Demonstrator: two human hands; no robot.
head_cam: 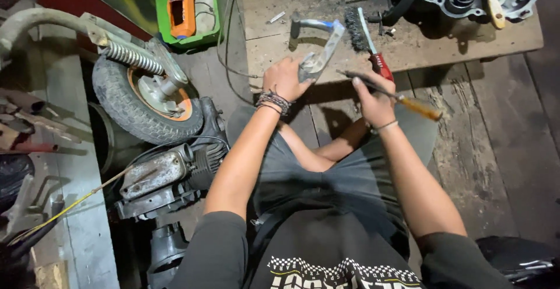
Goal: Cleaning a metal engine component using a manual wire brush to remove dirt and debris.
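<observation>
Head-camera view: a seated person's left hand [284,79] is closed around a bent metal lever part [319,55], while the right hand [373,99] grips a wooden-handled screwdriver [402,98], its tip just beside the part. A wire brush [363,35] lies beyond both grips on the wooden board [426,47].

Dim overhead light, bowed edges

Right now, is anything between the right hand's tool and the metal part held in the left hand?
Nothing visible. The left hand holds the metal lever part; the right hand holds the wooden-handled tool just beside it.
</observation>
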